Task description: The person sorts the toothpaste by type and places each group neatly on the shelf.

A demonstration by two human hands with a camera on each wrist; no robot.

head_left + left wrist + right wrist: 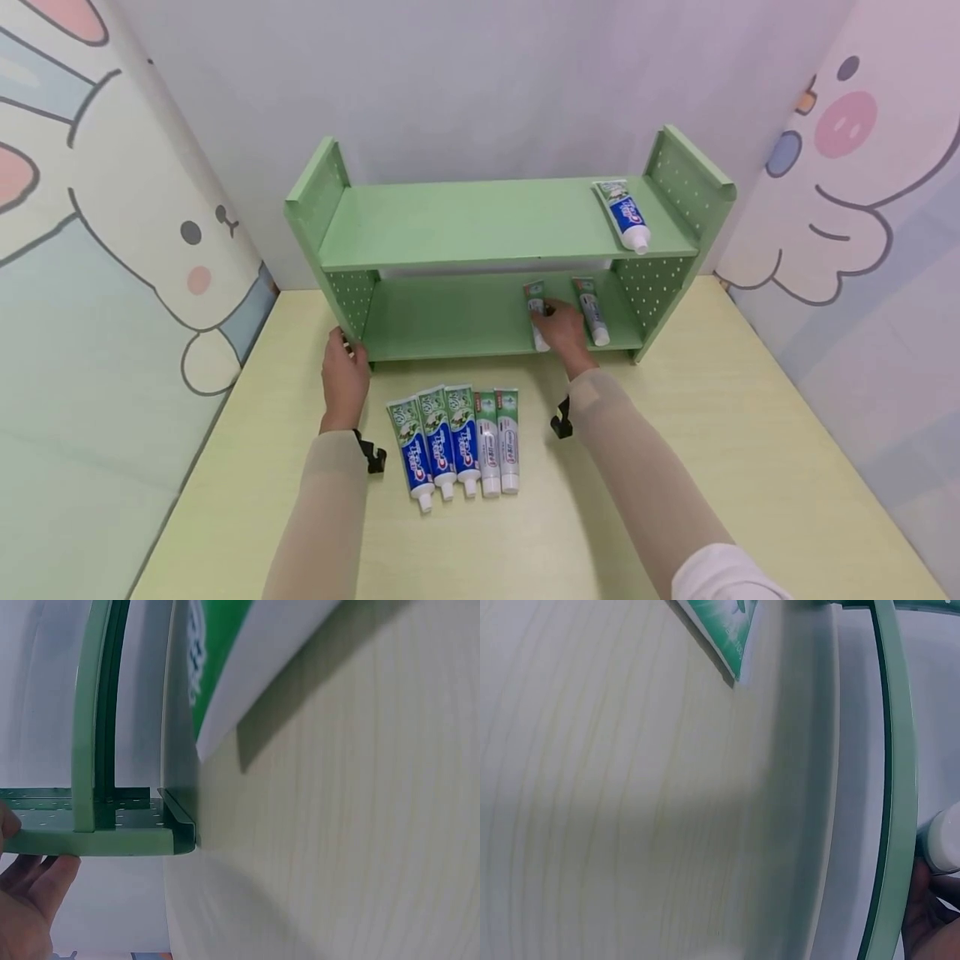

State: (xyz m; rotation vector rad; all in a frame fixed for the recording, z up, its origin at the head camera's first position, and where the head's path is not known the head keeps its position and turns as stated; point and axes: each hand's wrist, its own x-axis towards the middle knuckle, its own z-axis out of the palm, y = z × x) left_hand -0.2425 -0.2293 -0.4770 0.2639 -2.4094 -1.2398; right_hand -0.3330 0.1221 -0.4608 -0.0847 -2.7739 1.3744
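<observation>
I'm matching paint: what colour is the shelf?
The shelf is light green; the head view shows it best.

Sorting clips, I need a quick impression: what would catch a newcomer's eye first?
Probably the green two-tier shelf in the middle of the head view, its left side gripped by the left hand. Then the right hand, holding a toothpaste tube on the lower tier, and five tubes lined up on the table in front. Cartoon figures decorate the side walls.

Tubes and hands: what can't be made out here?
Head: part of the held tube, hidden by the right hand.
Head: fine print on table tubes, too small.
Left wrist: left hand, cut off by left edge.
Right wrist: held tube, cut off by right edge.
</observation>
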